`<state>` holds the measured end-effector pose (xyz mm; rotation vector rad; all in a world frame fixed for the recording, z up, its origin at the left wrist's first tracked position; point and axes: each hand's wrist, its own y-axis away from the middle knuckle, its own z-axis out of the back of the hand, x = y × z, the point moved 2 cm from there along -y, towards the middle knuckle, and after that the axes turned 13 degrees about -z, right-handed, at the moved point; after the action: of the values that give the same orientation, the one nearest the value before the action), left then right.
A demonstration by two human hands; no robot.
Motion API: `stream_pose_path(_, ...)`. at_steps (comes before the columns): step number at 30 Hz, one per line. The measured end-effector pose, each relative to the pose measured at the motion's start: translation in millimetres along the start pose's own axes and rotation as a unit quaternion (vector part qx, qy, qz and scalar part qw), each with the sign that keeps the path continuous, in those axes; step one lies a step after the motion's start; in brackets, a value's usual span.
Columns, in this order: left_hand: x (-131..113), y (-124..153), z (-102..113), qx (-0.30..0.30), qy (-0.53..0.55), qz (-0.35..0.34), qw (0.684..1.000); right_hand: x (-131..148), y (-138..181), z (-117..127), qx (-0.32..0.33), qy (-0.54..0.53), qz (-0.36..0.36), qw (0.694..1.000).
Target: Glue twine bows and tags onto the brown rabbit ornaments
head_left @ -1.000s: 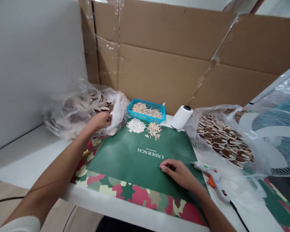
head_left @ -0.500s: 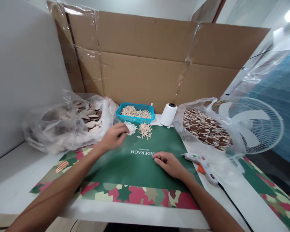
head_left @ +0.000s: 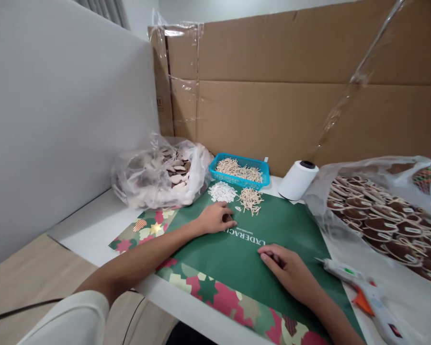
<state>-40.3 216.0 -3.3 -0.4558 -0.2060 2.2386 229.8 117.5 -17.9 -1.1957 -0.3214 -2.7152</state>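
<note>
My left hand (head_left: 217,218) is low over the green printed sheet (head_left: 208,258), just in front of a pile of small white pieces (head_left: 222,192). Its fingers are bent, with a gap between thumb and forefinger and nothing visible in it. My right hand (head_left: 285,266) rests on the sheet beside the white lettering, fingers curled in and nothing showing between them. Close by, to the right of the white pile, lies a heap of short cream-coloured string pieces (head_left: 250,200). A small white piece (head_left: 237,209) sits apart in front of both piles.
Behind the piles stands a blue basket (head_left: 215,171) of similar string pieces, with a white thread cone (head_left: 297,181) beside it. Plastic bags hold pale pieces (head_left: 178,184) at left and brown looped pieces (head_left: 384,218) at right. A glue gun (head_left: 366,290) lies near my right forearm. Cardboard (head_left: 258,110) rises behind.
My view has turned left. My left hand has come down from beside the white pile to the sheet in front of it. My right hand keeps its curled pose on the sheet.
</note>
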Motion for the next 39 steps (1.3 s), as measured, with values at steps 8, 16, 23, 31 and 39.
stream_pose_path(8,-11,-1,-7,-0.005,0.044,-0.065,0.997,-3,10,-9,0.013,0.037,0.017,0.999)
stream_pose_path(16,-36,4,10,0.028,0.153,-0.167,0.974,-1,20,-10,0.007,0.06,0.027,0.998)
stream_pose_path(23,-39,6,13,-0.035,0.177,-0.104,0.978,15,20,-6,0.015,0.059,0.021,0.998)
stream_pose_path(31,-2,-1,6,-0.093,0.062,-0.009,0.994,24,16,-2,0.02,0.051,0.01,0.998)
stream_pose_path(39,-4,-1,10,-0.01,-0.019,-0.145,0.989,29,9,-2,0.005,0.046,0.013,0.999)
